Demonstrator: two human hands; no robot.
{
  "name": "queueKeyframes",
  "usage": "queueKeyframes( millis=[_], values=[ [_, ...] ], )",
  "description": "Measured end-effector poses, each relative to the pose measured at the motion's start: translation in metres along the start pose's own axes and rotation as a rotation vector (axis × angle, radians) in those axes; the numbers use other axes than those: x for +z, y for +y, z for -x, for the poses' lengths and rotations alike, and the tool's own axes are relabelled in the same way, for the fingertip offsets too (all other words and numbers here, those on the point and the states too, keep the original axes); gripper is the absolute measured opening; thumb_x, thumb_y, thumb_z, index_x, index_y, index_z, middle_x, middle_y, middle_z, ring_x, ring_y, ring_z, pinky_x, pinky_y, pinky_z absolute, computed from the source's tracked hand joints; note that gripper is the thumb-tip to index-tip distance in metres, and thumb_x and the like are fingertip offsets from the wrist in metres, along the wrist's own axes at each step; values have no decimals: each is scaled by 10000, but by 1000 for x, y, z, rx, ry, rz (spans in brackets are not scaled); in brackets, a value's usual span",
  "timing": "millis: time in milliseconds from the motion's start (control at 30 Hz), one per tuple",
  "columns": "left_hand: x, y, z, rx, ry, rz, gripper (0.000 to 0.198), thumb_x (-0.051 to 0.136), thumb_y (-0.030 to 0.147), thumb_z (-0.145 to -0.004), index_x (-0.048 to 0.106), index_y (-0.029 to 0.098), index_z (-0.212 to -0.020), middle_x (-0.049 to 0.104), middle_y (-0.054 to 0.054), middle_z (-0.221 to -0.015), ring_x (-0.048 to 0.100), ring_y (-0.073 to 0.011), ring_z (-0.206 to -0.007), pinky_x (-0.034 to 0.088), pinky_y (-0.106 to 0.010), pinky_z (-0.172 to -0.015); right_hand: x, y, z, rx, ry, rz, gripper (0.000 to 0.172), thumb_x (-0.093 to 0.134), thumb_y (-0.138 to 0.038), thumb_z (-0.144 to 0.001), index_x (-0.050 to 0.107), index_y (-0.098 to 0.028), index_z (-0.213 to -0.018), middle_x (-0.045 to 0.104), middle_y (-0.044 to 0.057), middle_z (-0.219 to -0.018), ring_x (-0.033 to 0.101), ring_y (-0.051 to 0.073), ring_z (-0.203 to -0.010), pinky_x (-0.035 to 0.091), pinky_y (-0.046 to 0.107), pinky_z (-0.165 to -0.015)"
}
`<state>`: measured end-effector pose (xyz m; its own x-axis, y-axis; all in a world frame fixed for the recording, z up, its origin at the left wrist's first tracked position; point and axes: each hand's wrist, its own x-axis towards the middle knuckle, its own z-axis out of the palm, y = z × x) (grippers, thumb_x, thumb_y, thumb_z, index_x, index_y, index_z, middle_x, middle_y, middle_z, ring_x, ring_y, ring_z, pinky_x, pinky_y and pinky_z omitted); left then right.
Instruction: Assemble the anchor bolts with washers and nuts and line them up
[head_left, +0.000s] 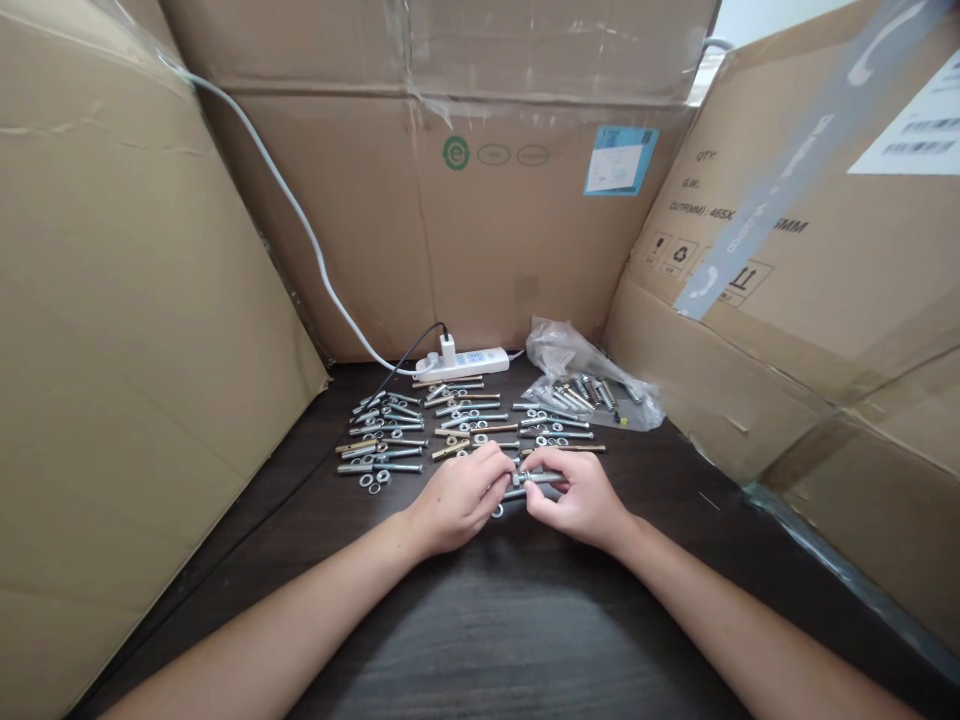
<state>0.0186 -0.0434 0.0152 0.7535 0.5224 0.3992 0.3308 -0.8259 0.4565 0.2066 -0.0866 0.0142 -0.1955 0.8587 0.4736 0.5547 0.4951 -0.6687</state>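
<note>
Rows of bolts and washers (420,425) laid out at 11 o'clock of the hands. On the worktop (480,620), centre: left hand (457,497) closed on one bolt (536,478), right hand (577,497) pinching its other end. Plastic bag (592,385) at 1 o'clock, more bolts inside, not laid out.

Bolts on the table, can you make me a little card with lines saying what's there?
left hand: holds one end of a bolt
right hand: pinches the same bolt
beyond hands: rows of bolts and washers
back right: plastic bag with more bolts
back: white power strip
around: cardboard boxes
surface: dark table
</note>
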Motion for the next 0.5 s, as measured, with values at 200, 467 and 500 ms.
queueKeyframes(
  millis=[200,467,500],
  values=[
    [-1,0,-1,3,-4,-29,214,319,209,-957,520,179,-889,511,-26,-829,491,-134,-734,394,-240,-663,0,0,0,0,5,8,102,576,-192,-704,632,-174,-788,614,-18,-633,539,95,-509,443,173,-493],
    [5,-7,5,120,147,-43,194,399,156,-913,501,216,-1067,482,-36,-928,502,-130,-785,436,-242,-710,1,3,0,4,4,1,110,578,-196,-712,631,-175,-806,613,-20,-646,530,90,-506,439,173,-498],
    [6,-7,5,130,137,-61,206,396,146,-908,514,219,-1060,479,-37,-927,502,-132,-789,438,-241,-707,1,3,1,5,2,1,110,578,-196,-713,631,-176,-807,614,-19,-649,532,91,-509,440,174,-500]
  ],
)
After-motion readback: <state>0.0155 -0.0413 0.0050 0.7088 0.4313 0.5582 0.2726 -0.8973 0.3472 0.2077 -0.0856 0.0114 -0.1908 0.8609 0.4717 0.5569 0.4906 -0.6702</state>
